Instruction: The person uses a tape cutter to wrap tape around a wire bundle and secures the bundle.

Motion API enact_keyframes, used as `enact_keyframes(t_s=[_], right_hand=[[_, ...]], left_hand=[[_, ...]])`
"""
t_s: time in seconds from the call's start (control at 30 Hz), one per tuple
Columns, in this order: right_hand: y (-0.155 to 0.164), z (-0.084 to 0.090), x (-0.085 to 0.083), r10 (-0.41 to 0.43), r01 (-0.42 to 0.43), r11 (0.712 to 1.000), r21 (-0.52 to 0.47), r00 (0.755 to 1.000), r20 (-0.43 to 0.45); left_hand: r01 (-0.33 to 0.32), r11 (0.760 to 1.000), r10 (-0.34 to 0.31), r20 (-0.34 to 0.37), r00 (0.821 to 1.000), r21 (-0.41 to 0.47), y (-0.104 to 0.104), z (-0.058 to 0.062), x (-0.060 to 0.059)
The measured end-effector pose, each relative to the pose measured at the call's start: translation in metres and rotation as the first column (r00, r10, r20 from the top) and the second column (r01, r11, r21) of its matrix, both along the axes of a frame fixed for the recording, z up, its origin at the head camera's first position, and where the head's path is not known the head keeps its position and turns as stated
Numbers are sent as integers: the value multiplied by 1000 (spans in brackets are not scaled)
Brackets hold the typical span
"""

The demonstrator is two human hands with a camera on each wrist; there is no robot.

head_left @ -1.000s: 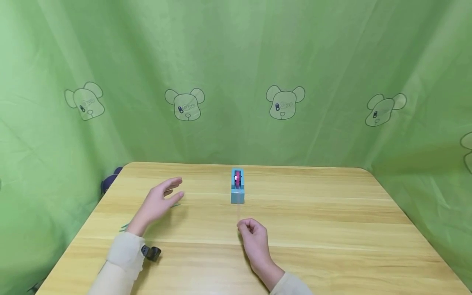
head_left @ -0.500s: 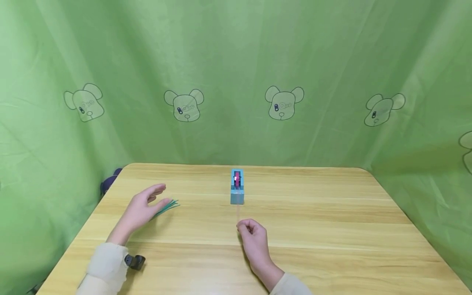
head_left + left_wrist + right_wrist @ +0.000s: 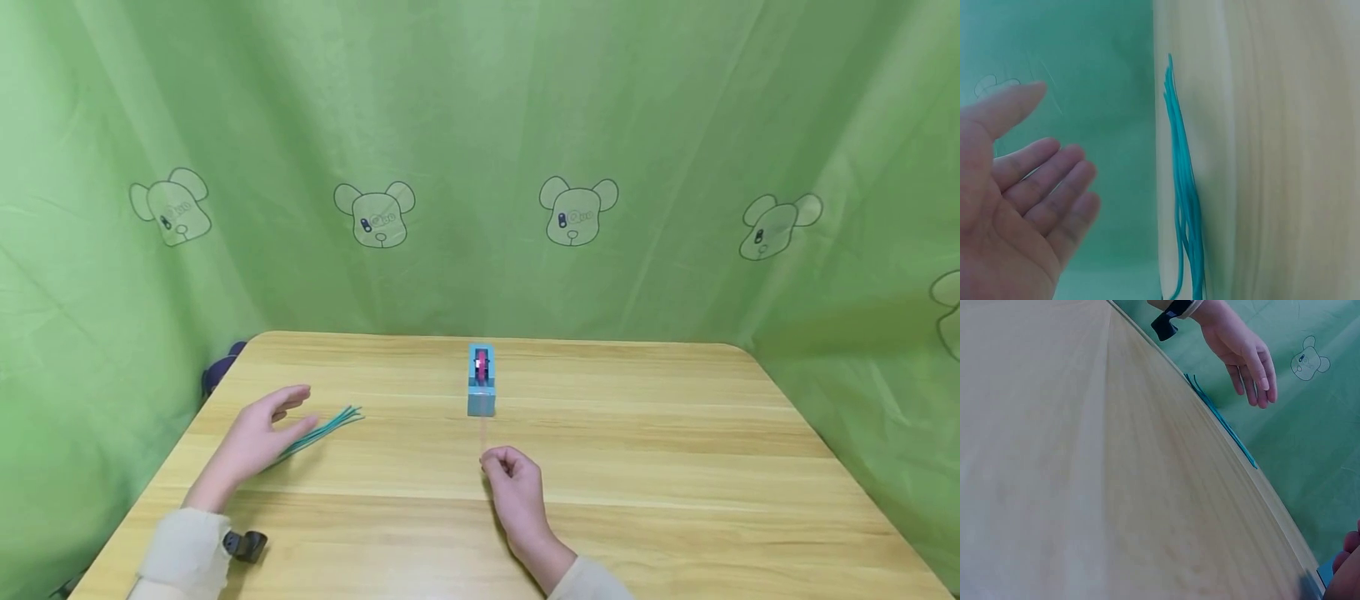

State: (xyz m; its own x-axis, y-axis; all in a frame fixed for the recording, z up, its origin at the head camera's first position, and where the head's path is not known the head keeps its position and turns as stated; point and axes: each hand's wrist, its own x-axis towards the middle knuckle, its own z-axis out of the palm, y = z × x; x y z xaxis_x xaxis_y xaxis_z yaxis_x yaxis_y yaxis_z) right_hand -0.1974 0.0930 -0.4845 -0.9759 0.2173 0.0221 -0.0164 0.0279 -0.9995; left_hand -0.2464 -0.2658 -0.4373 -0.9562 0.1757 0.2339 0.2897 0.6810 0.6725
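Note:
A bundle of thin teal strands [image 3: 322, 427] [image 3: 1185, 200] [image 3: 1222, 422] lies flat on the wooden table [image 3: 675, 467] at the left. My left hand [image 3: 281, 412] [image 3: 1029, 206] [image 3: 1244, 356] hovers just left of the strands with straight fingers, holding nothing. A small blue tape dispenser [image 3: 482, 383] with a pink roll stands at the middle back. A faint clear tape strip [image 3: 484, 433] runs from it toward my right hand [image 3: 502, 462], whose curled fingers pinch its end. The right wrist view shows only an edge of that hand [image 3: 1344, 575].
Green cloth printed with bear heads [image 3: 577, 208] walls the table at the back and both sides. A dark purple object [image 3: 221, 371] sits just off the back left corner. A black wrist camera [image 3: 243, 546] is strapped to my left sleeve.
My left hand has drawn back toward the near left, uncovering the teal strands. The right hand and the dispenser have not moved.

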Motion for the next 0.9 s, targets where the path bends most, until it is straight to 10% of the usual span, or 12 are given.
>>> enact_keyframes(t_s=[0.9], right_hand=[[0,-1,0,7,-7,1000,2,1000,-7]], left_hand=[[62,998,-60,79,995,-18,-31,-16,7]])
